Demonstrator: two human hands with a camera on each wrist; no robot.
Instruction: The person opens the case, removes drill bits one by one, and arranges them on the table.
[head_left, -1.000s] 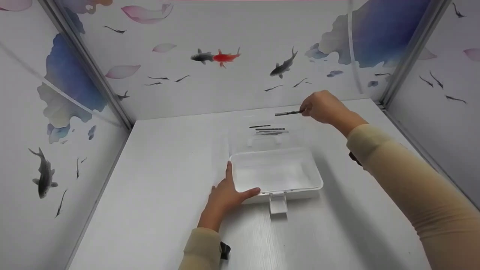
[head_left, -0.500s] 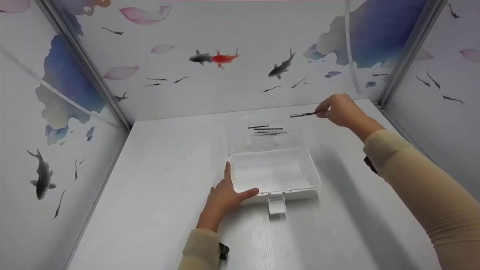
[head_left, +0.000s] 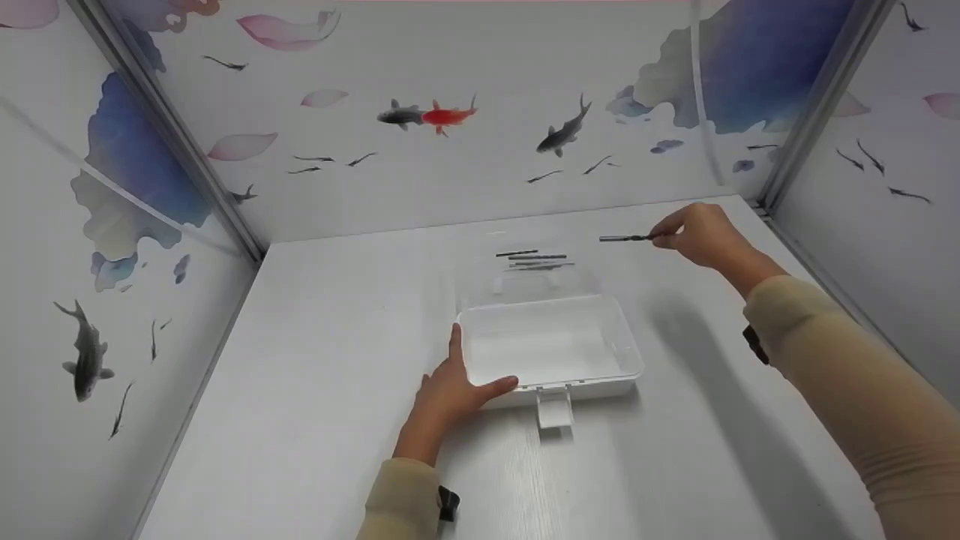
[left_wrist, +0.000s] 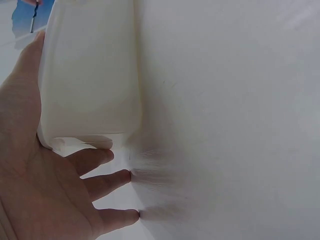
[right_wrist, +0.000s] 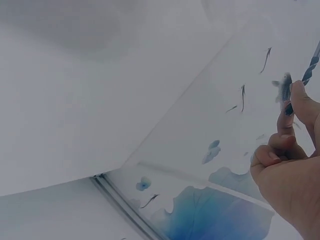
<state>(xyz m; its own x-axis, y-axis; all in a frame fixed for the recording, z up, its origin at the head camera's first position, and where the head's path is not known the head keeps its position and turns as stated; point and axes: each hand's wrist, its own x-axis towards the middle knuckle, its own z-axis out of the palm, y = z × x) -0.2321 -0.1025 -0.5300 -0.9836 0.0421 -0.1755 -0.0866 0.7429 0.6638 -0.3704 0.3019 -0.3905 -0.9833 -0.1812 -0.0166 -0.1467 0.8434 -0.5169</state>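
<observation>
My right hand (head_left: pixel 701 234) pinches a dark twist drill bit (head_left: pixel 619 238) by its spiral end, between thumb and fingertips, above the right rear of the table. Its smooth shank points left in the head view. Part of the bit (right_wrist: pixel 311 67) also shows at the edge of the right wrist view. My left hand (head_left: pixel 448 394) rests against the front left corner of an open white plastic box (head_left: pixel 551 381), thumb along the front rim, fingers stretched along the left side. In the left wrist view, fingertips (left_wrist: pixel 132 215) reach down to the table.
Behind the box lies its clear lid (head_left: pixel 480 283), folded back, with several thinner drill bits (head_left: pixel 537 257) on it. A white latch (head_left: pixel 555 411) hangs from the box's front. Printed panels (head_left: pixel 330 195) enclose the white table (head_left: pixel 322 360) at the back and sides.
My right hand has moved right and slightly toward me with the drill bit, away from the lid. The left hand and the box stay in place.
</observation>
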